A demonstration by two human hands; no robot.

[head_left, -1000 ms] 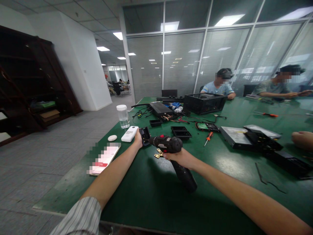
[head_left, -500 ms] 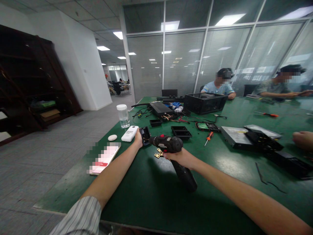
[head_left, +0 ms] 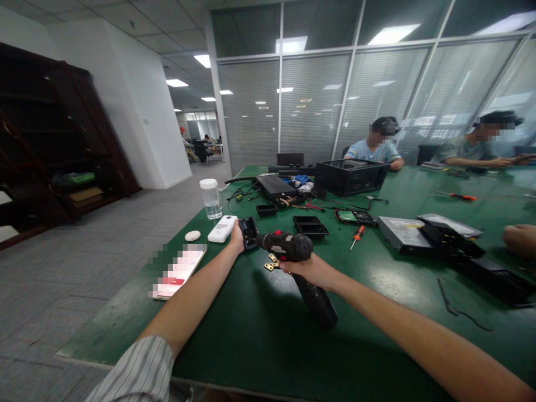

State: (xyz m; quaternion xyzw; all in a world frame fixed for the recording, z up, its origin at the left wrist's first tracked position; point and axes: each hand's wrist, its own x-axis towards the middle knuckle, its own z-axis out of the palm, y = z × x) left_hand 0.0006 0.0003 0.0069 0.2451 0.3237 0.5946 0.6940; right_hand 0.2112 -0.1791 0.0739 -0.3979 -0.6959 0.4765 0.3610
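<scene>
My right hand (head_left: 310,270) is closed round the grip of a black cordless drill (head_left: 293,248) with a red switch. The drill's nose points left into a small black plastic part (head_left: 248,231). My left hand (head_left: 237,239) grips that part and holds it on its edge on the green table (head_left: 259,329). Small brass brackets (head_left: 271,263) lie on the table just under the drill.
To the left of the part lie a white remote (head_left: 222,229), a white oval puck (head_left: 192,235), a booklet (head_left: 178,272) and a clear cup (head_left: 210,199). Black trays (head_left: 310,226), a red screwdriver (head_left: 356,234), drives (head_left: 404,233) and a case (head_left: 348,176) lie beyond. Two people sit at the far side; another person's hand (head_left: 519,239) rests at right.
</scene>
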